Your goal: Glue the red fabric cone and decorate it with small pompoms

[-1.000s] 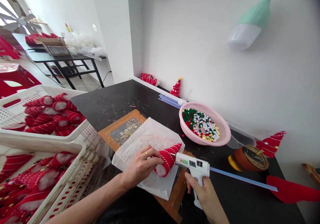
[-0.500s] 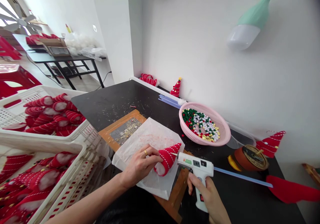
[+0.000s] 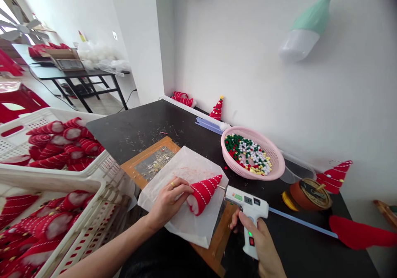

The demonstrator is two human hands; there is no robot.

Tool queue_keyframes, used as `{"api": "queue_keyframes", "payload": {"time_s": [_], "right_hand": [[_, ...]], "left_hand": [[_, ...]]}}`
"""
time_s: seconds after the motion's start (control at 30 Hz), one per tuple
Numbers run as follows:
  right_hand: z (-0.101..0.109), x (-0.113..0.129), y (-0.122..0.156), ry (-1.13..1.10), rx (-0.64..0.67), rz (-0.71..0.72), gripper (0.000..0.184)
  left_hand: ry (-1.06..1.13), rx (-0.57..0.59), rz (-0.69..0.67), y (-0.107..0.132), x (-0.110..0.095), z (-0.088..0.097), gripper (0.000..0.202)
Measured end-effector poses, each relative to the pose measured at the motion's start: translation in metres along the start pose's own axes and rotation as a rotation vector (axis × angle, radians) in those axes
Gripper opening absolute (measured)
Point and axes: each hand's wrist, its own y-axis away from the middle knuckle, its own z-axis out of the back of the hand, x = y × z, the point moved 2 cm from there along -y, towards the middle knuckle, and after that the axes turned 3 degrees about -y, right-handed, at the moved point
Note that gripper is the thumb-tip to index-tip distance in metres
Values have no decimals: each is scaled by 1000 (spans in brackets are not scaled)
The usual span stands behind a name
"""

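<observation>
My left hand holds a red felt cone with white stitched stripes, its white-lined open end towards the lower left. The cone rests over a sheet of translucent wax paper. My right hand grips the handle of a white hot glue gun. The gun's metal nozzle sits right by the cone's narrow end, and I cannot tell whether they touch. A long, pale blue glue stick runs from the back of the gun.
White plastic crates full of red cones stand at the left. A pink basket holds coloured pom-poms. A ribbon spool, red felt, and loose glue sticks lie on the black table.
The glue gun has shifted right, its nozzle drawing back a little from the cone. The cone has turned slightly in my left hand, with its open end further left.
</observation>
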Motion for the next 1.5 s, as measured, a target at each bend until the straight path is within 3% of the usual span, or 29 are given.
{"api": "queue_keyframes", "payload": {"time_s": [0.23, 0.57, 1.07, 1.5], "right_hand": [[-14, 5, 7, 167, 10, 35, 46], [-18, 7, 9, 294, 35, 39, 48], [-15, -2, 7, 347, 4, 8, 53], [-12, -2, 8, 361, 52, -14, 55]], "left_hand": [[41, -10, 57, 0, 5, -1, 17], [47, -14, 49, -2, 4, 1, 17], [48, -7, 49, -1, 7, -2, 16], [38, -10, 44, -1, 7, -1, 17]]}}
